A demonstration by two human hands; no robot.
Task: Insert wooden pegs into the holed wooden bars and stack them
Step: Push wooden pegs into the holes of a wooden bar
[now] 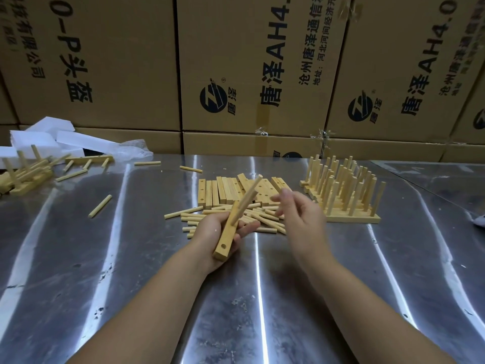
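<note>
While my left hand (219, 233) grips a holed bar (227, 235) above the middle of the worktop (262, 298), its fingers (249, 229) curl round the underside and hold it slanted, one end toward me. One peg (248, 197) stands in the hole at the bar's far end, leaning away toward the far edge. At least one hole near the close end is empty.

My right hand (301, 214) hovers just beside that peg, not touching it. It looks loosely spread and, as far as the blur lets me tell, it carries nothing.

I judge the step in hand to be filling this bar: first peg in, the rest to come. Loose pegs (265, 219) lie scattered on the worktop directly beneath both hands, with a row of empty bars (220, 191) just behind them. Toward the far right corner stands the stack of finished bars (343, 193), pegs upright.

Next I need the right hand down into the loose pegs to pinch a single one, bring it end-on to an empty hole and press it straight while the left hand steadies the bar. A skewed entry would likely jam, so alignment matters more than force.
</note>
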